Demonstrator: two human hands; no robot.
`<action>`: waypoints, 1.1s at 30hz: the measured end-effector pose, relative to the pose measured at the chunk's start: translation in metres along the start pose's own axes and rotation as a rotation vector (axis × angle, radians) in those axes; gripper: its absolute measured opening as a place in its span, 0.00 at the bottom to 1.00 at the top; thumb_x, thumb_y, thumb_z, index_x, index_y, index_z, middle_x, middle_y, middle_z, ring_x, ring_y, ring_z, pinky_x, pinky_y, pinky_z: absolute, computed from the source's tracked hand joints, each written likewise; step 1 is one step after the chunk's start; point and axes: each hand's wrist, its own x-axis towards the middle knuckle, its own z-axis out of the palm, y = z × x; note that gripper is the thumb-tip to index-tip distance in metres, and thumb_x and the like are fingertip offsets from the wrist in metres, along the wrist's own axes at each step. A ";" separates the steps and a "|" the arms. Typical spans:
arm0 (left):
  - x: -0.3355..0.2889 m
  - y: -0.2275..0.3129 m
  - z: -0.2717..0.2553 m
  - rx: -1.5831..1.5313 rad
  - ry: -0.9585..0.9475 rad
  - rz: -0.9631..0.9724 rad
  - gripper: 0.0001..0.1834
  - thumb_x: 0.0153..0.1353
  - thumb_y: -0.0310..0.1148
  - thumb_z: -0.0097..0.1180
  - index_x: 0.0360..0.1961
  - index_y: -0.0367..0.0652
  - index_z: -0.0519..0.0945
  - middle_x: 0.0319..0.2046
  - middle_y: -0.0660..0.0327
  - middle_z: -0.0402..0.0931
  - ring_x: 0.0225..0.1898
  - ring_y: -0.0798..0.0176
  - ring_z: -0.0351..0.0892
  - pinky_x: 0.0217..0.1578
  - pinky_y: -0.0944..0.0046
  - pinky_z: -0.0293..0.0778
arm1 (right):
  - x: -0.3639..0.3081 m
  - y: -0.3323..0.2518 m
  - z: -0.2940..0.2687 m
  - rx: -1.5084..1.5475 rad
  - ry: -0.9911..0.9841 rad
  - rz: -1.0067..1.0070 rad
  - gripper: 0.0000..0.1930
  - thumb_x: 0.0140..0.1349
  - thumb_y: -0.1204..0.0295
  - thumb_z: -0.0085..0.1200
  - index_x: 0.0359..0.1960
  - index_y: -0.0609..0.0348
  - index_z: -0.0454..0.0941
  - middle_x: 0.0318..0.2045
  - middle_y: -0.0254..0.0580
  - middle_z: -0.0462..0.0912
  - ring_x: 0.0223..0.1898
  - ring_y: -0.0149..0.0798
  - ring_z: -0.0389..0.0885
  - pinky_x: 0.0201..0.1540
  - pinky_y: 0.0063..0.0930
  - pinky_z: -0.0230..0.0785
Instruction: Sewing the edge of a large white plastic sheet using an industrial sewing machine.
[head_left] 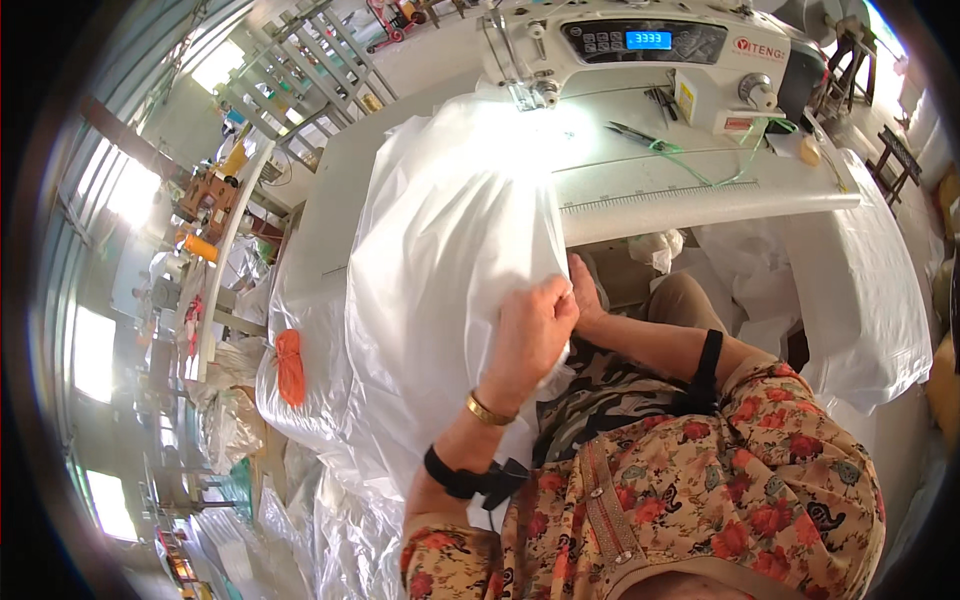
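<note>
A large white, thin, plastic-like sheet (430,240) runs from under the sewing machine's needle area (530,95) toward me and hangs over the table's front edge in folds. My left hand (535,325) is closed in a fist on the sheet's right edge, just in front of the table. Right beside it, partly hidden behind it, is my right hand (588,290), its visible fingers stretched out along the same edge. The machine's lamp washes out the sheet near the needle, so the stitching there cannot be made out.
On the white sewing table (690,195) lie dark tweezers (640,135) and green thread (715,182). An orange bundle of cord (289,367) rests on plastic sheeting at the left. More white sheeting (850,290) drapes over the table's right end. A side bench (225,240) holds an orange spool (200,247).
</note>
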 end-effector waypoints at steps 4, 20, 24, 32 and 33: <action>-0.004 -0.014 0.031 -0.240 0.075 0.015 0.07 0.55 0.24 0.54 0.24 0.36 0.70 0.14 0.52 0.65 0.15 0.62 0.62 0.20 0.62 0.63 | 0.045 0.046 -0.006 -0.142 -0.186 0.096 0.36 0.50 0.65 0.64 0.59 0.60 0.61 0.45 0.50 0.76 0.50 0.41 0.73 0.52 0.35 0.68; 0.033 0.017 -0.044 0.344 -0.075 0.312 0.06 0.58 0.26 0.50 0.26 0.38 0.69 0.20 0.50 0.71 0.24 0.42 0.73 0.24 0.50 0.67 | 0.065 -0.098 0.071 0.136 -0.116 -0.008 0.34 0.51 0.67 0.63 0.59 0.60 0.61 0.46 0.50 0.76 0.49 0.41 0.74 0.51 0.35 0.68; 0.035 -0.003 -0.059 0.109 0.016 0.247 0.06 0.56 0.25 0.54 0.23 0.39 0.72 0.19 0.50 0.72 0.22 0.45 0.74 0.22 0.53 0.67 | 0.053 -0.122 0.075 0.191 -0.101 -0.004 0.34 0.51 0.67 0.63 0.59 0.60 0.61 0.46 0.50 0.76 0.49 0.41 0.74 0.51 0.35 0.69; 0.017 -0.040 -0.075 0.027 0.167 0.096 0.03 0.52 0.20 0.53 0.25 0.37 0.72 0.15 0.54 0.67 0.15 0.56 0.66 0.20 0.64 0.64 | 0.019 -0.141 0.078 0.232 -0.135 0.064 0.33 0.52 0.68 0.62 0.59 0.60 0.62 0.46 0.50 0.76 0.49 0.41 0.75 0.51 0.35 0.69; 0.016 -0.045 -0.075 0.032 0.184 0.103 0.04 0.51 0.19 0.53 0.25 0.36 0.71 0.15 0.54 0.66 0.15 0.56 0.64 0.19 0.64 0.63 | 0.014 -0.140 0.079 0.239 -0.142 0.072 0.33 0.52 0.68 0.62 0.59 0.60 0.62 0.46 0.50 0.76 0.49 0.40 0.75 0.51 0.35 0.69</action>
